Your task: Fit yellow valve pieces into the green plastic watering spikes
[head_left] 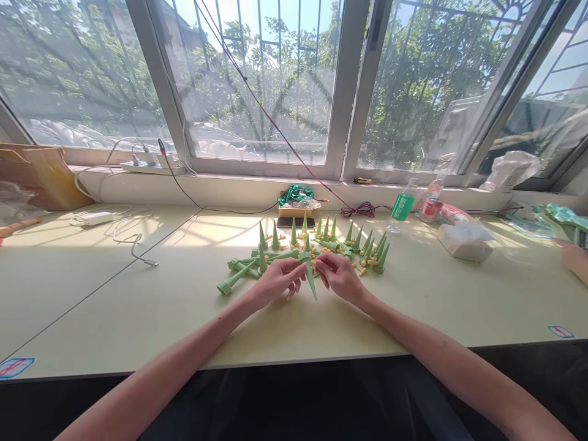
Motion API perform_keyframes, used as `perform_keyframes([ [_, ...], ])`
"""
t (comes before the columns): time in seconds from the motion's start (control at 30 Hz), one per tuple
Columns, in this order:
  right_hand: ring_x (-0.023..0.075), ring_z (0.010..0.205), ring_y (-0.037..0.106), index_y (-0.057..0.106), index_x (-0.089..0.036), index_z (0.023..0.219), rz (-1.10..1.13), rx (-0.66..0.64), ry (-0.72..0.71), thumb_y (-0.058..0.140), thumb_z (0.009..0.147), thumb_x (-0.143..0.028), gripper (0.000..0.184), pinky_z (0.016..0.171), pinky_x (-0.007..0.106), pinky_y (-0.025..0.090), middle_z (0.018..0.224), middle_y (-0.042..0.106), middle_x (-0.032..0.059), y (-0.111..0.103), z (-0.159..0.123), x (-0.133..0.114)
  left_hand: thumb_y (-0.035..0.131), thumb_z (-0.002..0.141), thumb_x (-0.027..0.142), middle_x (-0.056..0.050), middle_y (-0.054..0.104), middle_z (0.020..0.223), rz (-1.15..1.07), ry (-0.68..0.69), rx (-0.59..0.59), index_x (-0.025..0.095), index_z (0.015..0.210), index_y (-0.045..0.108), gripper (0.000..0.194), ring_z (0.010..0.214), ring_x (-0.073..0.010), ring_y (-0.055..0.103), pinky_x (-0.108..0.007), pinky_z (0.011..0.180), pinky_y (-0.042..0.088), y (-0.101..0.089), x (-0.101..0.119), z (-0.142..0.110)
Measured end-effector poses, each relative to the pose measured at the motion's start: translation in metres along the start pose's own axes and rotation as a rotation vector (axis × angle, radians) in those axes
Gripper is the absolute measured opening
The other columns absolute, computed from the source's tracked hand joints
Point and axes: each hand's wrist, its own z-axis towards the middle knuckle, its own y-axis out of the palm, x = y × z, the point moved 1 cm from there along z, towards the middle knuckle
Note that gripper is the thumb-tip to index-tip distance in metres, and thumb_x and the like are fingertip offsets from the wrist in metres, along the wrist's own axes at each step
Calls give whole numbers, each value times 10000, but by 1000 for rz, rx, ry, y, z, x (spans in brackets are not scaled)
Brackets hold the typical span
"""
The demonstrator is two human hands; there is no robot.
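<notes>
Over the table, my left hand (283,275) grips a green plastic watering spike (310,278) near its wide end, with its tip slanting down toward me. Close on its right, my right hand (339,275) has thumb and fingers pinched together; what they hold, if anything, is too small to make out. Green cone spikes (381,258) stand upright in a group behind and to the right of my hands. Longer green tubes with wide caps (235,280) lie piled at the left. Small yellow valve pieces (364,269) are scattered among the cones.
A dark phone (295,222) lies before a small box of green material (296,199). A bottle with a green label (403,205), a white tissue pack (465,239) and another person's arm (574,260) are to the right. A white cable (133,245) lies left.
</notes>
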Motion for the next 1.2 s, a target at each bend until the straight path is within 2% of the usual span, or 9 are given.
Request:
perform_keyframes([
  [0.2, 98, 413, 435, 572, -196, 764, 44, -30, 36, 562, 887, -545, 369, 395, 245, 371, 578, 507, -21, 0, -1, 1, 591, 902, 490, 24, 516, 517, 109, 94, 43, 126, 711, 595, 411, 417, -67, 479, -179, 390, 384, 0, -1, -2],
  [0.33, 74, 391, 394, 572, -183, 727, 126, -60, 100, 584, 862, -549, 390, 351, 228, 358, 591, 525, -18, 1, 0, -1, 624, 897, 402, -10, 578, 669, 326, 282, 159, 129, 835, 664, 283, 541, -86, 519, -189, 474, 458, 0, -2, -3],
  [0.43, 62, 385, 358, 563, -179, 685, 212, -88, 141, 620, 830, -548, 400, 334, 219, 359, 560, 499, -31, 1, 0, -7, 623, 903, 341, -32, 590, 766, 520, 422, 237, 143, 820, 670, 219, 657, -112, 555, -198, 552, 497, 0, -1, -3],
  [0.53, 57, 384, 341, 567, -174, 679, 283, -114, 156, 651, 808, -537, 395, 318, 207, 341, 531, 471, -43, 1, 0, -14, 568, 944, 291, -25, 558, 760, 641, 554, 234, 154, 856, 662, 188, 644, -106, 519, -200, 561, 470, -1, 0, -6],
  [0.7, 57, 389, 339, 571, -166, 675, 348, -143, 186, 677, 788, -531, 397, 304, 200, 324, 525, 460, -47, 0, -1, -15, 483, 985, 214, -58, 586, 894, 788, 692, 212, 186, 1100, 637, 195, 711, -124, 537, -235, 645, 467, -4, 0, -10],
  [0.87, 53, 385, 328, 524, -177, 640, 369, -98, 193, 689, 785, -526, 413, 298, 195, 327, 512, 426, -61, 3, 1, -11, 507, 980, 255, -36, 574, 855, 807, 608, 252, 194, 1082, 645, 182, 649, -105, 524, -223, 606, 455, -5, -6, -5],
  [0.97, 55, 394, 349, 524, -178, 665, 345, -31, 146, 680, 797, -537, 413, 311, 193, 354, 522, 439, -59, 4, 2, -11, 601, 923, 334, -13, 568, 791, 674, 471, 365, 171, 988, 643, 181, 582, -88, 509, -204, 541, 446, -4, -5, -1],
  [1.03, 58, 399, 355, 539, -178, 700, 307, 12, 100, 670, 809, -542, 401, 320, 194, 362, 524, 438, -60, 2, 2, -11, 591, 918, 397, -1, 554, 717, 510, 333, 387, 149, 874, 621, 253, 540, -83, 501, -195, 496, 429, -4, -2, 0],
  [1.2, 68, 393, 380, 561, -183, 776, 185, -7, 15, 619, 865, -518, 351, 347, 213, 353, 558, 462, -49, 0, 1, -4, 432, 950, 583, -24, 567, 683, -2, 12, 67, 129, 749, 567, 515, 443, -70, 471, -199, 394, 365, -4, 4, 0],
])
